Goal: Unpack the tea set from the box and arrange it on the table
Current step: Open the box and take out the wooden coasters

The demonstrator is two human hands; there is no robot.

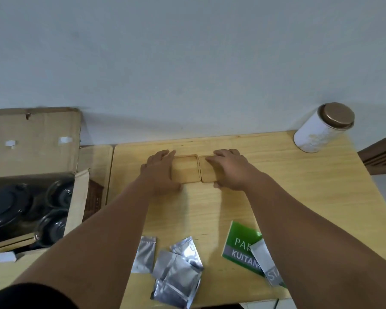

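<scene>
Both hands, left (pixel 159 169) and right (pixel 228 169), lie flat on two coasters (pixel 185 169), gripping nothing, squaring them together. Next likely: cups (pixel 54 226) from the box (pixel 35 134).

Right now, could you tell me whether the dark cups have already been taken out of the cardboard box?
No, the dark cups sit inside the cardboard box.

Two square wooden coasters (pixel 185 168) (pixel 208 170) lie side by side on the table. One white tin canister (pixel 319 130) stands at the far right corner. One open cardboard box (pixel 35 139) holds what look like three dark tea pieces (pixel 6 206), though the box's shadow makes that count unsure. About five silver foil sachets (pixel 176 275) lie near the front edge, overlapping. One green receipt booklet (pixel 242 248) lies nearby.
</scene>
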